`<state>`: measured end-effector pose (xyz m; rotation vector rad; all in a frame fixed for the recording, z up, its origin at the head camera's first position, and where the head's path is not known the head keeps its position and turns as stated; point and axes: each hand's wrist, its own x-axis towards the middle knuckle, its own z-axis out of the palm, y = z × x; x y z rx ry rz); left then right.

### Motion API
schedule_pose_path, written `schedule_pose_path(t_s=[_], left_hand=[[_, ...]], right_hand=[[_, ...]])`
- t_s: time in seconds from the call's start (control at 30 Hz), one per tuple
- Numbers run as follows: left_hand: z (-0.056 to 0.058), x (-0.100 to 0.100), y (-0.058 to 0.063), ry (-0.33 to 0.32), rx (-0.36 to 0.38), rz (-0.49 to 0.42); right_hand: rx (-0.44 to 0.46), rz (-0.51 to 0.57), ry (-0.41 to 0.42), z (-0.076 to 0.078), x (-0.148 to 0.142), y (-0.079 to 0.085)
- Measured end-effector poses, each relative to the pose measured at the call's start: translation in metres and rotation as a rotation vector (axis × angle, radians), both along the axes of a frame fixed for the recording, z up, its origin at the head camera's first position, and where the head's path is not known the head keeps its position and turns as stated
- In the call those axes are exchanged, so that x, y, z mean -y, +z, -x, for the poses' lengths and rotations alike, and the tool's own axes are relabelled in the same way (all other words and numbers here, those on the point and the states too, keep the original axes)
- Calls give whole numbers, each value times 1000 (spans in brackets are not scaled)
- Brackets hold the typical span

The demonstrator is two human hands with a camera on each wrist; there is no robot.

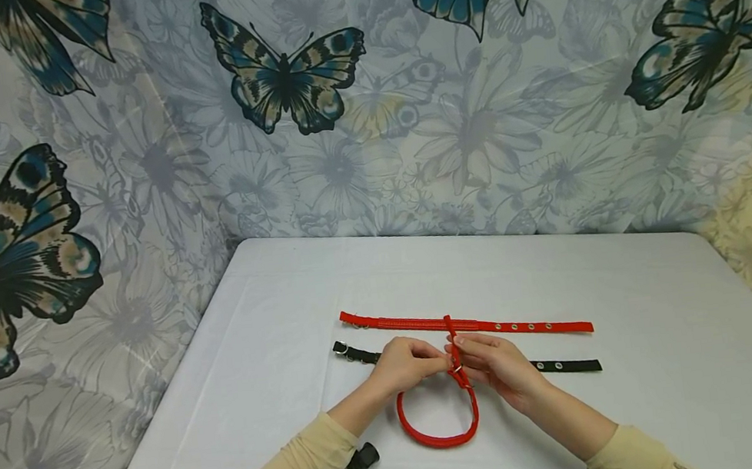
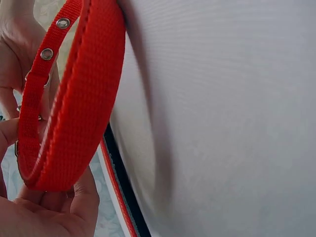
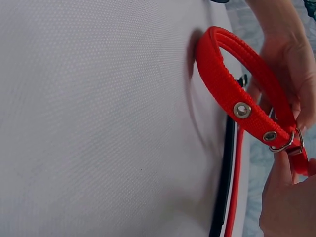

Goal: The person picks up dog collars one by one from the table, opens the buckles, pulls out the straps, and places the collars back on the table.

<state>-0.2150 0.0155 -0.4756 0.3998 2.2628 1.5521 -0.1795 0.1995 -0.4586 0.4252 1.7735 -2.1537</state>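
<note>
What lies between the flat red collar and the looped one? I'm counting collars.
In the head view, a black collar lies between the flat red collar and the looped collar, partly hidden by both hands.

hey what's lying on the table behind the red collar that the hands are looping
Behind the looped red collar lies a black strap, its middle covered by the left hand and right hand. Farther back lies a flat red strap. All rest on the table.

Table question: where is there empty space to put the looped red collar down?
The white table is bare right of the flat red collar and black collar, and behind them toward the butterfly curtain. The middle is crowded, where both hands hold the looped red collar.
</note>
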Motion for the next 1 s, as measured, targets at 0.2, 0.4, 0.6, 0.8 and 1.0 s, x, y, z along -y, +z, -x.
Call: schedule_pose_path(t_s=[0.2, 0.4, 0.6, 0.8, 1.0], left_hand=[[-2, 2, -3, 30, 22, -56], [-4, 5, 1, 58, 73, -124], [-8, 7, 4, 78, 85, -152], [-10, 11, 1, 114, 70, -173], [-10, 15, -3, 159, 46, -196]], right_hand=[[-23, -26, 6, -1, -1, 1], [-41, -116, 21, -2, -1, 0], [-60, -190, 67, -4, 0, -1], [-77, -292, 148, -13, -6, -5], [-40, -278, 229, -24, -16, -12]])
